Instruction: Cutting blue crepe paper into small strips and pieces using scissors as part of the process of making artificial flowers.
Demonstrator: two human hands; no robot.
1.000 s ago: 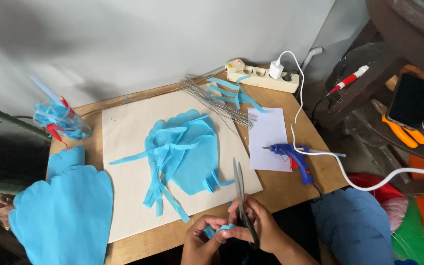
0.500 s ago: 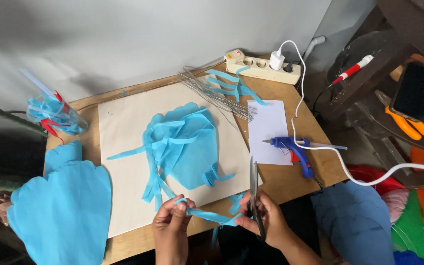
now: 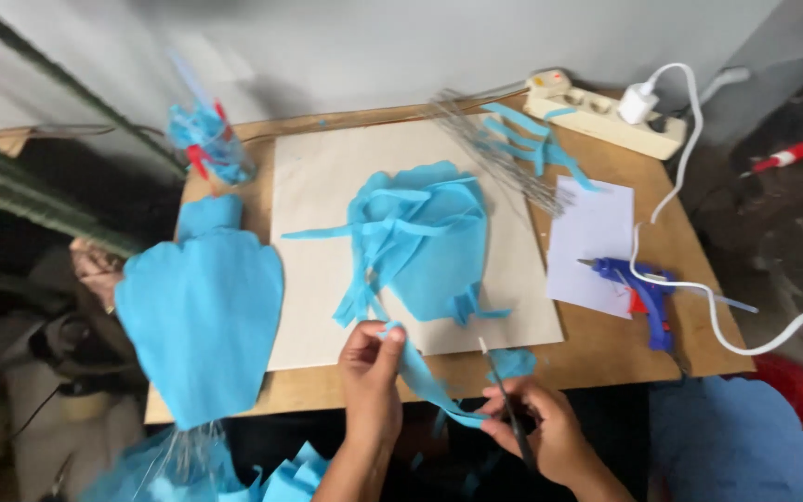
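My left hand (image 3: 370,364) pinches one end of a blue paper strip (image 3: 422,376) at the table's front edge. The strip runs down and right to my right hand (image 3: 539,426), which grips a pair of scissors (image 3: 506,400) with the blades pointing up and away. A pile of blue paper pieces and strips (image 3: 420,240) lies on a cream board (image 3: 327,177) just beyond my hands.
A big blue petal-shaped sheet (image 3: 199,307) overhangs the wooden table's (image 3: 625,349) left side. A cup of blue scraps (image 3: 204,139) stands at the back left. Thin wires (image 3: 499,149), a power strip (image 3: 606,116), white paper (image 3: 595,232) and a blue glue gun (image 3: 641,290) lie right.
The left hand has moved left and up along the strip, pulling it out from the right hand. The scissors stay in the right hand, now lower. The camera view has shifted.
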